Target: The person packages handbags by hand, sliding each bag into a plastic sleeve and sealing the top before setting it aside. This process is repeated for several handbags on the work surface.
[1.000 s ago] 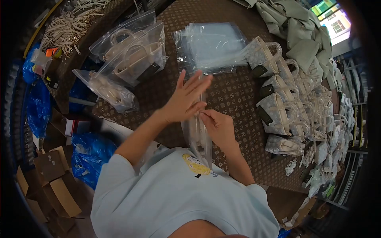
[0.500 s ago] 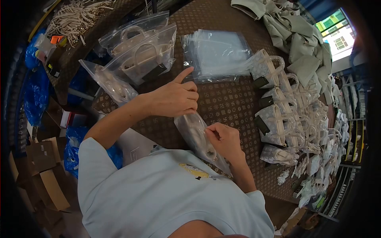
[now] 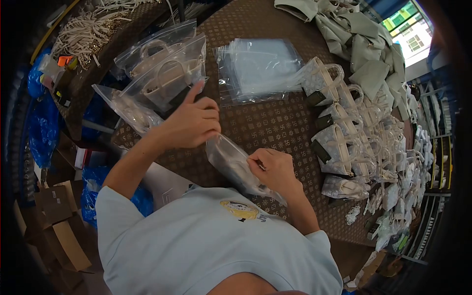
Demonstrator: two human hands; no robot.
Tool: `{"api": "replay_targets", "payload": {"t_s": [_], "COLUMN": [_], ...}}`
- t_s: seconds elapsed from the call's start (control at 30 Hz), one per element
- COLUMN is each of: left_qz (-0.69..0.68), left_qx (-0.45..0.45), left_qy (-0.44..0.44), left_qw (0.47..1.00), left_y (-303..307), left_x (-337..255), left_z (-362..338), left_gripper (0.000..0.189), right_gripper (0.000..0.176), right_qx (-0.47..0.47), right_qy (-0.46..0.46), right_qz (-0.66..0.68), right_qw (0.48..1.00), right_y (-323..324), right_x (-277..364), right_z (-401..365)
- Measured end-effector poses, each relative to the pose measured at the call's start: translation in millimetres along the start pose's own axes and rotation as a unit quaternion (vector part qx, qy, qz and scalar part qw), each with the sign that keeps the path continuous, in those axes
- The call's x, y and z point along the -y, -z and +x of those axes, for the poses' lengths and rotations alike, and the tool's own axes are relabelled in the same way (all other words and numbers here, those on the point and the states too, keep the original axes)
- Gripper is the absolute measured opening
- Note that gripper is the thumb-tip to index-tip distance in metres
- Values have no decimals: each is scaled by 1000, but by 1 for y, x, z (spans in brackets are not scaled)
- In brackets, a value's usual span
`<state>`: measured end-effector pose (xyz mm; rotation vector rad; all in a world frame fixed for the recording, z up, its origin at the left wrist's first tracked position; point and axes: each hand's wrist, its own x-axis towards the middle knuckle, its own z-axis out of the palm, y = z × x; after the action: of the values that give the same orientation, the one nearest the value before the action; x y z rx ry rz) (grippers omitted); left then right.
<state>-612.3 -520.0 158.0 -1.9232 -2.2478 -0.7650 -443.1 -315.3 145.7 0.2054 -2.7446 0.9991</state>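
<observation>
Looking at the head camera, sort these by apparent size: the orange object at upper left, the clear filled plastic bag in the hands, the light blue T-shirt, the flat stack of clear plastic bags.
Light blue T-shirt
Flat stack of clear plastic bags
Clear filled plastic bag
Orange object

Pale straps (image 3: pixel 91 35) heaped upper left, small orange item (image 3: pixel 64 60) near them. Blue plastic (image 3: pixel 43 132) hangs below, opened cardboard boxes (image 3: pixel 53 204) lower left. Grey-green material (image 3: pixel 366 46) piled upper right near bright window (image 3: pixel 410 37), metal racking (image 3: pixel 440 162) far right.
</observation>
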Motion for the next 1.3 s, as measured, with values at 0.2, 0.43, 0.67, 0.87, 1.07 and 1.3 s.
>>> {"api": "replay_targets", "payload": {"t_s": [0.2, 0.43, 0.67, 0.87, 1.07, 1.3], "left_qz": [181, 25, -99, -54, -20, 42], "left_qx": [1, 56, -7, -180, -98, -214], "left_qy": [286, -10, 392, 272, 506, 124], "left_qw": [941, 998, 915, 944, 857, 968], "left_y": [85, -17, 7, -16, -1, -33], "left_x": [54, -40, -7, 51, 64, -43], "left_z": [-70, 0, -12, -44, -56, 7], "left_gripper": [15, 34, 6, 13, 19, 35], "right_gripper": [9, 6, 11, 19, 51, 30], "right_qx": [-5, 35, -110, -259, -313, -104], "right_qy": [-19, 61, -217, -239, -294, -477], "right_qz": [-26, 44, 316, -82, -475, -151], "right_qw": [999, 997, 917, 932, 768, 860], "right_y": [20, -10, 10, 46, 146, 169], "right_x": [-24, -4, -66, -126, -234, -259], "right_z": [-8, 13, -34, -74, -116, -124]}}
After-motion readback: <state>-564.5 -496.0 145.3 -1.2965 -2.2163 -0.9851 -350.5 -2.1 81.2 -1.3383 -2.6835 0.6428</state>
